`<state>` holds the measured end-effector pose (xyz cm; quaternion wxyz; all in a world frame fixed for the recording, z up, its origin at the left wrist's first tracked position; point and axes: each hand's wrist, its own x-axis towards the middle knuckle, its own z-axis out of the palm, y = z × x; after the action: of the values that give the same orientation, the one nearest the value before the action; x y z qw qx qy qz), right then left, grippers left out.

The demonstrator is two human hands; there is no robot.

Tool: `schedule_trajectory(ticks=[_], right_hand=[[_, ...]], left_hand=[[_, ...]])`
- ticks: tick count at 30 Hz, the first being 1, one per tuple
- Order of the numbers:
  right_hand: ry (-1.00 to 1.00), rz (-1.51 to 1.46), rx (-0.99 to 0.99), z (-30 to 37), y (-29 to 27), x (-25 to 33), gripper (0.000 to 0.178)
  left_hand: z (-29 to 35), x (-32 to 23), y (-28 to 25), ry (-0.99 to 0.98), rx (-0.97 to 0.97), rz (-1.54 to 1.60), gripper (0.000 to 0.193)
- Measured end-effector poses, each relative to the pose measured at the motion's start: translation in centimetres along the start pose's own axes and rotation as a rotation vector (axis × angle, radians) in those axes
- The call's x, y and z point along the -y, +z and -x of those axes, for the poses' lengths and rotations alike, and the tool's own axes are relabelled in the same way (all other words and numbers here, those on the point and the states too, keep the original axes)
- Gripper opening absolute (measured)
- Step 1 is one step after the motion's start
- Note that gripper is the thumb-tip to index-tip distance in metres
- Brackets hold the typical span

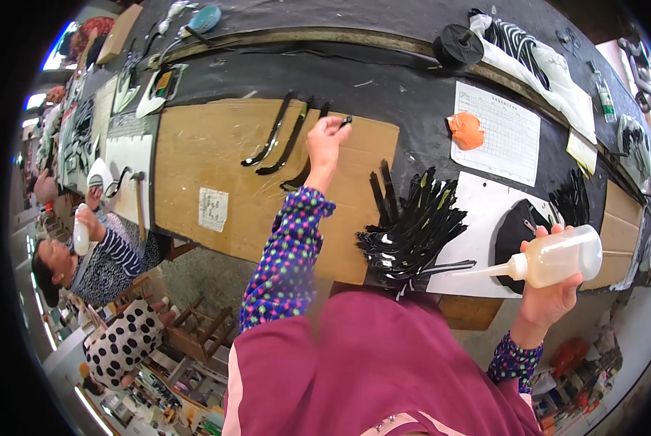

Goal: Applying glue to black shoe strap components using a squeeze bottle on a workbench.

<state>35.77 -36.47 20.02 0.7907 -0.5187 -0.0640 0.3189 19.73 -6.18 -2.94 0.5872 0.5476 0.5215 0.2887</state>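
Observation:
My right hand [551,301] is wrapped round a translucent squeeze bottle [569,256], tilted on its side with its long thin nozzle pointing left. Pale liquid shows inside. Over the brown cardboard sheet [194,156], my left hand [325,145] is closed in a pinch, with a small black piece [347,120] at the fingertips. Left of that hand lie narrow glossy black strips [271,134]; one is partly hidden behind my wrist. A thick pile of similar black strips [420,225] sits between my hands, at the cardboard's right edge.
Behind the pile lie a printed sheet [500,131] and an orange crumpled item [466,131]. A black spool [457,45] stands by the long rail [325,34]. A hammer [138,203] lies at the left. Another person [114,254] works there, holding a white bottle.

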Motion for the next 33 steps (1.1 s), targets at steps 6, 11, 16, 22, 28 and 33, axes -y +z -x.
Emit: schedule_trajectory(ticks=[6, 11, 16, 22, 28, 33], right_hand=[[-0.019, 0.02, -0.108, -0.4, -2.6, 0.0, 0.082], [0.001, -0.117, 0.012, -0.4, -4.7, 0.7, 0.077], [-0.086, -0.021, -0.096, -1.3, -5.5, 1.8, 0.078], [-0.1, -0.043, -0.007, -0.5, -6.2, 3.1, 0.077], [-0.1, -0.094, 0.068, 0.5, -8.2, 3.8, 0.075], [-0.108, -0.129, 0.107, 1.4, -8.6, 4.4, 0.071]], left_hand=[[-4.1, 1.9, 3.1, 0.428, -0.17, -0.37, 0.035], [0.5, -0.3, 3.7, 0.72, -0.218, -0.706, 0.034], [16.5, -2.2, 7.9, 0.493, 0.385, -0.456, 0.021], [22.9, 1.7, 13.0, 0.51, 0.374, -0.744, 0.023], [22.7, 1.6, 13.4, 0.386, 0.392, -0.781, 0.034], [23.1, 2.3, 12.2, 0.445, 0.403, -0.752, 0.041]])
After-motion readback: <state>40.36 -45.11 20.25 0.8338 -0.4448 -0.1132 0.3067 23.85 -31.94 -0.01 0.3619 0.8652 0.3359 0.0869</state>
